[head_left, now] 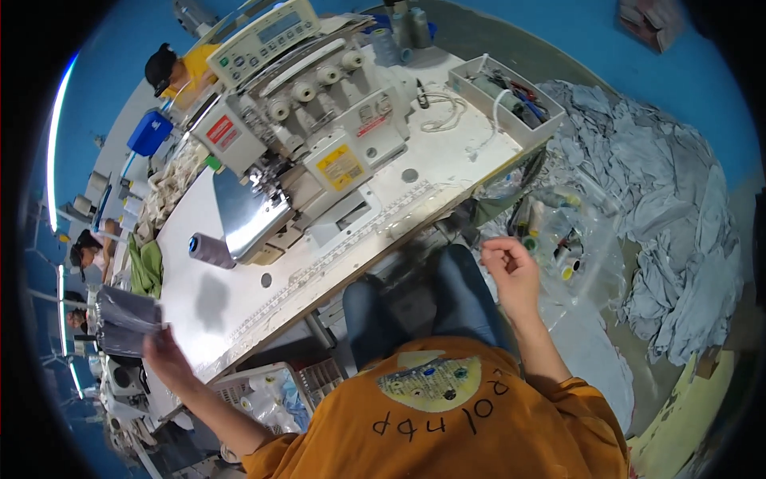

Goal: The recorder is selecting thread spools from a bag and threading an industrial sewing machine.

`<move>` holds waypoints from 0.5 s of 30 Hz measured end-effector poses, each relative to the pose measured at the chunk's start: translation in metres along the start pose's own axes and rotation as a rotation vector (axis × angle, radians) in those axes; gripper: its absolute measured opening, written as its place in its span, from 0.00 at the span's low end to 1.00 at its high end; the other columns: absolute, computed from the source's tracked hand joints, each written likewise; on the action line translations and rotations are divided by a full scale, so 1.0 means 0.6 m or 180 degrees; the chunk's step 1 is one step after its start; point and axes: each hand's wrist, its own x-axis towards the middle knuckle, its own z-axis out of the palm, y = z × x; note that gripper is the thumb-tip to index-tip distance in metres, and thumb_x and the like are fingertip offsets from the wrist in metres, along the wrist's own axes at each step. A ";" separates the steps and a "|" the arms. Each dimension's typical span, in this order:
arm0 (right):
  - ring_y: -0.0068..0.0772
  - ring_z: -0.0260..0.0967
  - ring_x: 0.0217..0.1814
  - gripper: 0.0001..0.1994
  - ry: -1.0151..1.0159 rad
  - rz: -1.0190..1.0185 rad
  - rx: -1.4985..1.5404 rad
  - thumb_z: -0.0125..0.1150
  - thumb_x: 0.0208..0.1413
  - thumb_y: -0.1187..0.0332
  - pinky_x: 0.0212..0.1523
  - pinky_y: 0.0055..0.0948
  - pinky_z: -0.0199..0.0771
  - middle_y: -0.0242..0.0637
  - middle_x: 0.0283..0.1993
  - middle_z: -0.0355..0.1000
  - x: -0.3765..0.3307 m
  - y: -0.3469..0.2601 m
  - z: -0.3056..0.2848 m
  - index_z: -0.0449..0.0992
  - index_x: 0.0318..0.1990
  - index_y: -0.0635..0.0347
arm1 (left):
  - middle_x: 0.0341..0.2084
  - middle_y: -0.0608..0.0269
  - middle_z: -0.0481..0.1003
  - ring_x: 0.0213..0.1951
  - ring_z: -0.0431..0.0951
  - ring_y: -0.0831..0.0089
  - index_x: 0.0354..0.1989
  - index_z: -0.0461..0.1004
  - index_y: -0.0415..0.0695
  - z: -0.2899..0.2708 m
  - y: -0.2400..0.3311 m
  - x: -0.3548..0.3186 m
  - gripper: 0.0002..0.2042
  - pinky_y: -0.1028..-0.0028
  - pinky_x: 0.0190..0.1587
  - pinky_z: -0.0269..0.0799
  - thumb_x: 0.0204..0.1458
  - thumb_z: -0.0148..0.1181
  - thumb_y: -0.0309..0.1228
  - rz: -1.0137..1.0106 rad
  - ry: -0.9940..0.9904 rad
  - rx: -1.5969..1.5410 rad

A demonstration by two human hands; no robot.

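Observation:
My left hand (169,361) is out past the left end of the white sewing table (179,283), its fingers closed on the edge of a dark grey packet (128,321) with a shiny, plastic-looking surface. My right hand (512,275) hangs in the air to the right of my knees, fingers loosely curled in, and nothing shows in them. On the table between the hands stands an overlock sewing machine (339,156) with a control panel (267,44) on top. A dark grey thread cone (211,250) lies tipped beside its metal plate.
An open white box of tools (527,132) sits at the table's right end. Beyond it a large heap of grey fabric (662,223) covers the floor, with a clear plastic bag of spools (590,267) nearer. A basket (275,391) stands under the table. People work at the far left.

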 end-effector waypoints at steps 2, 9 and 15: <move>0.14 0.70 0.35 0.09 -0.0605 -0.0360 0.0266 0.62 0.53 0.78 0.37 0.15 0.69 0.30 0.38 0.74 -0.013 -0.036 0.043 0.74 0.43 0.65 | 0.50 0.51 0.72 0.51 0.73 0.60 0.46 0.73 0.33 0.177 -0.015 -0.107 0.19 0.60 0.57 0.66 0.56 0.51 0.38 0.0111 -0.0478 0.0426; 0.27 0.68 0.50 0.30 -0.1773 -0.0561 0.0538 0.73 0.43 0.66 0.52 0.27 0.66 0.36 0.50 0.70 -0.055 -0.115 0.103 0.67 0.55 0.61 | 0.45 0.58 0.73 0.48 0.72 0.67 0.51 0.71 0.41 0.510 -0.126 -0.261 0.29 0.70 0.53 0.66 0.34 0.68 0.28 -0.1386 -0.3428 0.1008; 0.29 0.67 0.51 0.32 -0.1217 -0.0279 -0.0526 0.71 0.46 0.62 0.52 0.30 0.67 0.37 0.49 0.69 -0.065 -0.083 0.061 0.62 0.57 0.61 | 0.45 0.59 0.73 0.47 0.72 0.71 0.52 0.69 0.39 0.589 -0.140 -0.266 0.26 0.71 0.53 0.65 0.40 0.68 0.27 -0.1271 -0.3677 0.0383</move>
